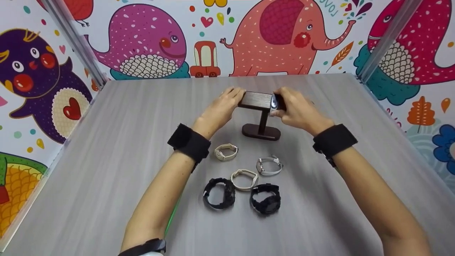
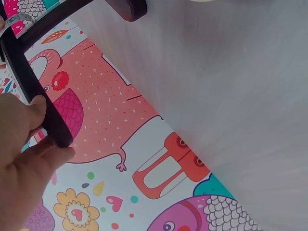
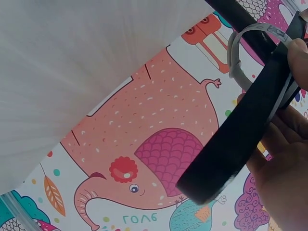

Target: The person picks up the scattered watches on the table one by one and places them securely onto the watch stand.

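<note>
A dark wooden T-bar watch stand [image 1: 263,124] stands on the table with its crossbar raised on a post. My left hand [image 1: 220,108] grips the left end of the crossbar, thumb and fingers pinching it in the left wrist view. Near the bar's other end, my right hand [image 1: 298,108] holds a wristwatch [image 1: 273,103] with a pale strap. In the right wrist view that watch strap [image 3: 234,57] loops around the crossbar [image 3: 231,139], whose free end juts out past the fingers. Part of the watch is hidden behind the right thumb.
Several watches lie in front of the stand: a beige one [image 1: 226,152], a white one [image 1: 269,166], a cream one [image 1: 244,179] and two black ones, left [image 1: 219,193] and right [image 1: 265,199]. Cartoon-printed panels [image 1: 213,39] border the table.
</note>
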The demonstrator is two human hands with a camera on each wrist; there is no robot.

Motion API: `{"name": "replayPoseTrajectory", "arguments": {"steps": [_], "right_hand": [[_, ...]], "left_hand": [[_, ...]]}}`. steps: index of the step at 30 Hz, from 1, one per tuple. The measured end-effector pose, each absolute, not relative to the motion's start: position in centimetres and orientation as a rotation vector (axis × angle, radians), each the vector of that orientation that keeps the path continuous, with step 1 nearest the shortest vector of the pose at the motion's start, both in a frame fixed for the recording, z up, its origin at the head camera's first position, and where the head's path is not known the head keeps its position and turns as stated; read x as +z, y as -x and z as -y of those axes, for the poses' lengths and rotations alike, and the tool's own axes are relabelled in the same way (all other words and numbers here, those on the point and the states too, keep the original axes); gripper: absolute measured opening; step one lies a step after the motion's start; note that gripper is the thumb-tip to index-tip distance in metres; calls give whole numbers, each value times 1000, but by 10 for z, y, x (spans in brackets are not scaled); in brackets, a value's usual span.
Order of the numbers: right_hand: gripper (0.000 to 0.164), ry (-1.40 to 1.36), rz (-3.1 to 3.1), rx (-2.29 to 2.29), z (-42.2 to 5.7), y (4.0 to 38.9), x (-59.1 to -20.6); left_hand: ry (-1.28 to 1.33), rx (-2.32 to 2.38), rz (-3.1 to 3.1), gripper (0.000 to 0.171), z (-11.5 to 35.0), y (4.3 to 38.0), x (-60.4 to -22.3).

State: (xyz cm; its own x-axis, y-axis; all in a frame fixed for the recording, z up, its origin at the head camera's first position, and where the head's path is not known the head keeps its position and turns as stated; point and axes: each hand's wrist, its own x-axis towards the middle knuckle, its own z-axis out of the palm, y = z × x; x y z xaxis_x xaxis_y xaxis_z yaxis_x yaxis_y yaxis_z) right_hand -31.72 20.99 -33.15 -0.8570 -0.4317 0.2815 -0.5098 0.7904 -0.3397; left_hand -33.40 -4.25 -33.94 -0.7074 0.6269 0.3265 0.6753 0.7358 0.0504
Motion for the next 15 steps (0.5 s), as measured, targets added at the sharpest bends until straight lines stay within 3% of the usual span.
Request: {"name": "replayPoseTrajectory", "arguments": {"steps": [15], "right_hand": [[67,-721,2835,511,-208,313,-328]], "left_hand": [[941,-322,2873,54,42,331,-337]]}}
